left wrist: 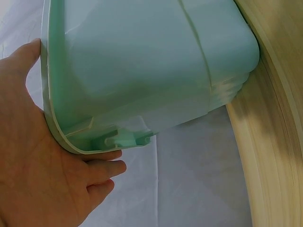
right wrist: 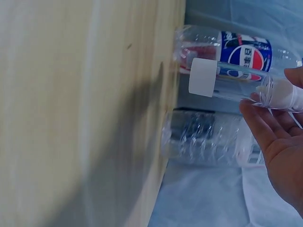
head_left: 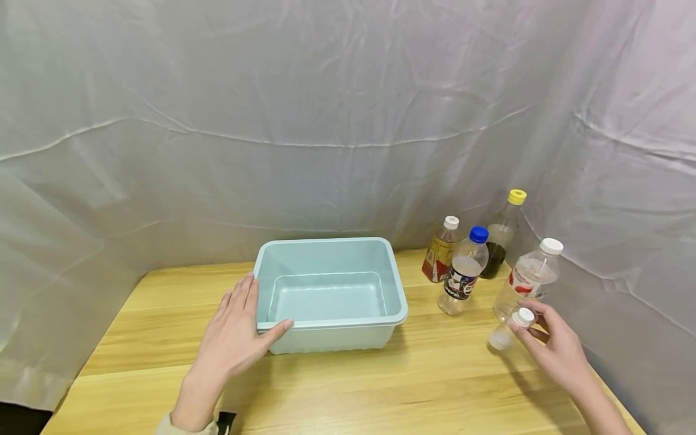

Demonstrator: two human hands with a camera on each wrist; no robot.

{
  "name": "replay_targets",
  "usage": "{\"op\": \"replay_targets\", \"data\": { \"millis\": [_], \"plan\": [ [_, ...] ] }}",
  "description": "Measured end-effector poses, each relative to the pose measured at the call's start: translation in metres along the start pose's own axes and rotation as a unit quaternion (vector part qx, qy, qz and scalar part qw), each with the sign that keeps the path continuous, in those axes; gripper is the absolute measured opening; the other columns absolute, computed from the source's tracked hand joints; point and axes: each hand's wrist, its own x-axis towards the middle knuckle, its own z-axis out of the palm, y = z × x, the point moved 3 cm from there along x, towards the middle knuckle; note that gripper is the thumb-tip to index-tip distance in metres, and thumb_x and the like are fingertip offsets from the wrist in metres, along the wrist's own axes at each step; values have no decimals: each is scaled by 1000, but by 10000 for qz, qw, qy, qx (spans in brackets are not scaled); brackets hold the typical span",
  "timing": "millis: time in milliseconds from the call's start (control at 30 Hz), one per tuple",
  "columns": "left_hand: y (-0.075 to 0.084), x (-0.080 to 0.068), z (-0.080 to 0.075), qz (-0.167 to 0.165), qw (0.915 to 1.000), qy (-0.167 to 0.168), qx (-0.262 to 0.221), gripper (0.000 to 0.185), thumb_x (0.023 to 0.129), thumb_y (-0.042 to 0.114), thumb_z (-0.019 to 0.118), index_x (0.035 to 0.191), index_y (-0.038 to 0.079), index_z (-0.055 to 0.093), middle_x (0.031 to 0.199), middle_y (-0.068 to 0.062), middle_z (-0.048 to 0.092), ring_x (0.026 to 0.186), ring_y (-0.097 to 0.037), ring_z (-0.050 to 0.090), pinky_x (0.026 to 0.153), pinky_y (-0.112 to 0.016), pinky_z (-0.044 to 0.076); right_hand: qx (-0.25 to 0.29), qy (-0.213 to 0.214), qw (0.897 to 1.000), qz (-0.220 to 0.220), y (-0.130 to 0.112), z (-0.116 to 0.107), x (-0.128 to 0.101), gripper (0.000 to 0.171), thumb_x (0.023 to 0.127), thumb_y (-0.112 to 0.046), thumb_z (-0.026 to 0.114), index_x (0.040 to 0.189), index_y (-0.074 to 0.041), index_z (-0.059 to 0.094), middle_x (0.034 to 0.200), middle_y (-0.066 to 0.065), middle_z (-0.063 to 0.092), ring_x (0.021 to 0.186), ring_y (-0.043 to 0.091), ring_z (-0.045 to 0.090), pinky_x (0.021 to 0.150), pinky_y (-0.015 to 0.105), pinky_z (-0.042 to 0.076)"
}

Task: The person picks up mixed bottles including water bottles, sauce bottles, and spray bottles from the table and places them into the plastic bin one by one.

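A pale green plastic basin [head_left: 333, 340] stands on the wooden table. My left hand [head_left: 232, 329] lies against its near left corner, fingers straight along the left side and thumb spread over the front rim. In the left wrist view the palm meets the basin's rim [left wrist: 46, 85]. My right hand [head_left: 560, 347] pinches a slim clear bottle [right wrist: 239, 88] between thumb and fingers, and both its ends are white. The bottle is raised above the tabletop, tilted in the head view. Just behind it stands a large clear bottle [head_left: 526, 281] with a white cap and red-and-white label.
Left of the large bottle stands a Pepsi bottle [head_left: 462, 278] with a blue cap. Behind are a small bottle with a red-and-yellow label [head_left: 438, 257] and a yellow-capped bottle of dark liquid [head_left: 495, 251]. Grey cloth [head_left: 326, 121] hangs behind and beside the wooden table [head_left: 348, 393].
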Motion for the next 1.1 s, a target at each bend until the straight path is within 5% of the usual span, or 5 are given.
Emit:
{"op": "replay_targets", "data": {
  "millis": [900, 1100],
  "plan": [
    [2, 1, -2, -18, 10000, 43, -6, 114, 94, 80, 48, 160, -10, 22, 171, -24, 17, 158, -42, 17, 128, -57, 16, 842, 5, 9924, -897, -80, 31, 60, 52, 87, 19, 71, 135, 6, 56, 124, -15, 60, 116, -12, 58, 89, 5, 50],
    [4, -2, -2, -27, 10000, 40, 40, 113, 95, 79, 48, 160, -11, 24, 170, -25, 18, 157, -42, 18, 128, -57, 16, 1052, -52, 9853, -1346, -99, 37, 77, 55, 83, 23, 71, 134, 8, 57, 119, -12, 64, 103, -6, 64, 83, 6, 53]
  ]
}}
